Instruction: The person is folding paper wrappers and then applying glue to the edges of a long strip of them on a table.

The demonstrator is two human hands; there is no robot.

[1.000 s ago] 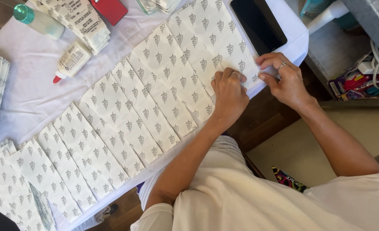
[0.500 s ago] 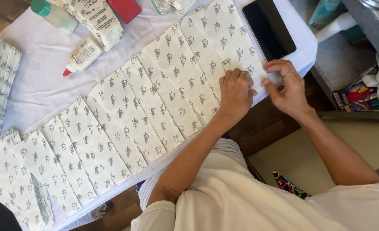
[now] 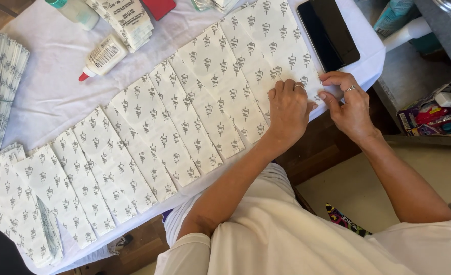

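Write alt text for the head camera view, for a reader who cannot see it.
Seen from above, a person's left hand presses flat on a white printed paper bag at the table edge while the right hand pinches its corner. More overlapping bags lie in a row beside a glue bottle and a black phone.

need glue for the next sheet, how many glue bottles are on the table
2. A white glue bottle with a red tip lies on the cloth above the paper sheets; a green-capped bottle sits at the top edge, partly cut off. More may be out of frame.
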